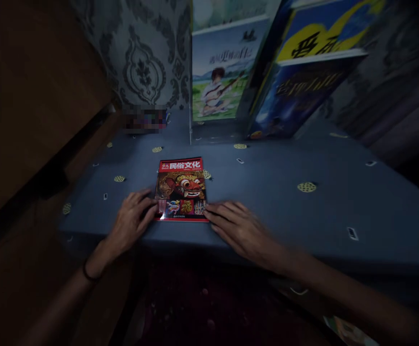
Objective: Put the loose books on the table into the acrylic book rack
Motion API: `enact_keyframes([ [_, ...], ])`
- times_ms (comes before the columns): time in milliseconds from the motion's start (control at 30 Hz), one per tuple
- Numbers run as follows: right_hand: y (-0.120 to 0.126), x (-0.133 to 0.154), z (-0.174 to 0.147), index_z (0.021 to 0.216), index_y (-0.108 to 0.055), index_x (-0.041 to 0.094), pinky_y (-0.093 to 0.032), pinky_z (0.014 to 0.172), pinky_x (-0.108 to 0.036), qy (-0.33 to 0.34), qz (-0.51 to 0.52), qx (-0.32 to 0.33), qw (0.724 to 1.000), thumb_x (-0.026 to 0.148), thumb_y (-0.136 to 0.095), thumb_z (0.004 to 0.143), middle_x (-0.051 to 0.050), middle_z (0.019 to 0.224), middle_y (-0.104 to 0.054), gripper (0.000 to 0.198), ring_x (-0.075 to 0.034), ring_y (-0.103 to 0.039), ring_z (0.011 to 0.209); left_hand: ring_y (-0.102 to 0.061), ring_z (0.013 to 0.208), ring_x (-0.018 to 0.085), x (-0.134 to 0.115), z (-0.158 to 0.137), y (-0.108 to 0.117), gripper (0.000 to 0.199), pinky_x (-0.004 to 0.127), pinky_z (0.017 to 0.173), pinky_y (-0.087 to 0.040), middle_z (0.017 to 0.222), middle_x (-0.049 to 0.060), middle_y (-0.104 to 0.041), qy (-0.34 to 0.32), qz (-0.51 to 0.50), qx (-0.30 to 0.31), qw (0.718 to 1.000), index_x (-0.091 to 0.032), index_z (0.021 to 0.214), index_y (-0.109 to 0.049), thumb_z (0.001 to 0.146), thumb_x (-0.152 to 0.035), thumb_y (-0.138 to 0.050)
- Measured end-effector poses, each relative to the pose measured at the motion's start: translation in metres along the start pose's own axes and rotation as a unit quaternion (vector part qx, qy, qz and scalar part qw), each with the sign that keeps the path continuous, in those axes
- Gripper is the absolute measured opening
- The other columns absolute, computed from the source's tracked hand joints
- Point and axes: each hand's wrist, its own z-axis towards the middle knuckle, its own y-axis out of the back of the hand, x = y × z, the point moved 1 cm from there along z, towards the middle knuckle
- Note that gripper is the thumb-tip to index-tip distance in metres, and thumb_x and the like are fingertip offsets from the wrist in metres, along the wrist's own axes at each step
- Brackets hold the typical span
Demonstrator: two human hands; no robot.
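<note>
A red magazine (181,187) with a mask picture and white Chinese title lies flat near the front edge of a blue-covered table (277,192). My left hand (132,218) rests on the cloth at the magazine's lower left corner, fingertips touching its edge. My right hand (236,226) lies flat at the lower right corner, fingers spread and touching the magazine's edge. Neither hand grips anything.
Books stand propped at the back: one with a guitar player on its cover (220,72), a yellow and blue one (324,29) and a dark blue one (299,96). A wooden panel (25,96) rises at the left. Patterned wallpaper (144,53) is behind.
</note>
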Motion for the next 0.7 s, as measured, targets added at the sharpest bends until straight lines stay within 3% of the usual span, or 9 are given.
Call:
enact_keyframes([
  [100, 0.001, -0.003, 0.002, 0.128, -0.066, 0.024, -0.053, 0.099, -0.053, -0.021, 0.045, 0.005, 0.999, 0.026, -0.045, 0.103, -0.010, 0.129, -0.069, 0.033, -0.024, -0.063, 0.117, -0.052, 0.132, 0.031, 0.003, 0.014, -0.010, 0.034, 0.054, 0.105, -0.046, 0.132, 0.014, -0.064, 0.049, 0.018, 0.021, 0.998, -0.018, 0.127, -0.059, 0.101, -0.038, -0.050],
  [200, -0.001, -0.011, 0.010, 0.126, -0.068, 0.023, -0.048, 0.104, -0.057, -0.059, 0.048, 0.012, 0.997, 0.031, -0.045, 0.104, -0.013, 0.136, -0.064, 0.033, -0.026, -0.059, 0.126, -0.056, 0.127, 0.029, 0.001, 0.028, -0.017, 0.041, 0.052, 0.105, -0.047, 0.135, 0.015, -0.062, 0.073, -0.014, 0.043, 0.996, -0.017, 0.136, -0.050, 0.100, -0.037, -0.049],
  [333, -0.006, -0.025, 0.034, 0.134, -0.062, 0.018, -0.044, 0.106, -0.062, -0.112, 0.012, 0.015, 0.993, 0.039, -0.049, 0.101, -0.019, 0.143, -0.058, 0.041, -0.033, -0.051, 0.136, -0.060, 0.122, 0.029, -0.002, 0.042, -0.020, 0.040, 0.051, 0.105, -0.046, 0.130, 0.014, -0.065, 0.109, -0.084, 0.037, 0.990, -0.017, 0.132, -0.052, 0.097, -0.037, -0.049],
  [433, -0.012, -0.034, 0.050, 0.136, -0.060, 0.017, -0.043, 0.108, -0.060, -0.113, 0.019, 0.024, 0.993, 0.034, -0.053, 0.099, -0.020, 0.142, -0.059, 0.042, -0.032, -0.049, 0.138, -0.062, 0.121, 0.030, 0.003, 0.048, -0.022, 0.042, 0.050, 0.106, -0.046, 0.127, 0.014, -0.067, 0.159, -0.189, -0.004, 0.969, -0.017, 0.127, -0.055, 0.092, -0.040, -0.054],
  [533, -0.018, -0.041, 0.056, 0.136, -0.060, 0.016, -0.043, 0.108, -0.059, -0.116, 0.033, 0.009, 0.993, 0.030, -0.056, 0.097, -0.020, 0.143, -0.058, 0.042, -0.032, -0.048, 0.139, -0.068, 0.109, 0.028, 0.014, 0.053, -0.025, 0.052, 0.043, 0.096, -0.054, 0.119, 0.014, -0.071, 0.254, -0.353, -0.059, 0.898, -0.015, 0.125, -0.054, 0.083, -0.044, -0.065],
  [633, -0.023, -0.044, 0.052, 0.138, -0.059, 0.018, -0.040, 0.111, -0.060, -0.125, 0.051, 0.000, 0.991, 0.031, -0.057, 0.095, -0.020, 0.149, -0.053, 0.044, -0.033, -0.045, 0.141, -0.073, 0.092, 0.023, 0.022, 0.062, -0.030, 0.058, 0.033, 0.081, -0.058, 0.105, 0.010, -0.075, 0.344, -0.496, -0.116, 0.789, -0.016, 0.121, -0.055, 0.071, -0.036, -0.079],
  [700, -0.025, -0.046, 0.048, 0.139, -0.059, 0.018, -0.037, 0.114, -0.060, -0.138, 0.076, 0.008, 0.988, 0.033, -0.057, 0.094, -0.019, 0.152, -0.051, 0.047, -0.034, -0.043, 0.143, -0.073, 0.079, 0.021, 0.023, 0.069, -0.034, 0.052, 0.030, 0.074, -0.059, 0.094, 0.008, -0.076, 0.385, -0.571, -0.094, 0.719, -0.014, 0.109, -0.061, 0.065, -0.029, -0.084],
])
